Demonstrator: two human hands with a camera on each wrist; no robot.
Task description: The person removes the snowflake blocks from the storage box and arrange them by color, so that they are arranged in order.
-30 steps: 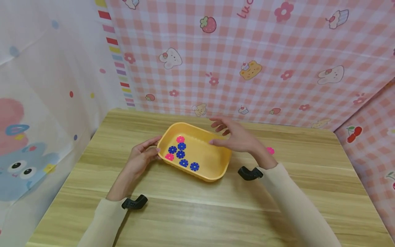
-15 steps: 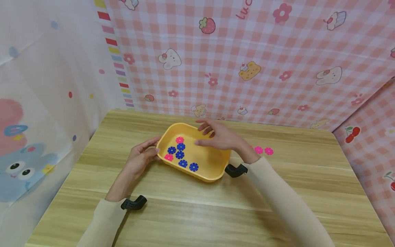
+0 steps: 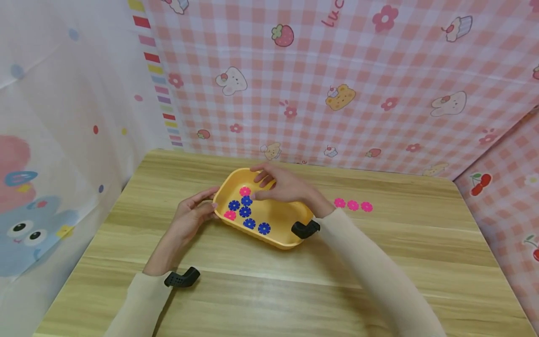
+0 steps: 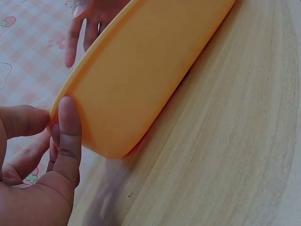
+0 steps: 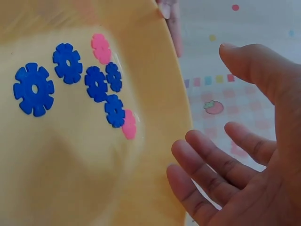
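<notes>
A yellow tray [image 3: 286, 224] sits on the wooden table [image 3: 261, 290] at the centre of the head view, and its floor holds a cluster of flat flower-shaped discs toward its left end: five blue discs [image 3: 245, 211] and two pink discs [image 3: 245, 191]. The tray's long axis runs diagonally, from the upper left of the frame down to the lower right, with its open side facing up. The left hand [image 3: 191, 217] is at the tray's left end; in the left wrist view the thumb [image 4: 68, 129] presses on the outside of the rim while the other fingers curl behind it, so this grip pinches the tray's edge. The right hand [image 3: 286, 186] hovers over the far rim of the tray, just above the uppermost pink disc; its grip is wide and loose, fingers relaxed and holding nothing, as the right wrist view shows. To the right of the tray, apart from it, three more pink discs [image 3: 353, 205] lie in a row on the table.
</notes>
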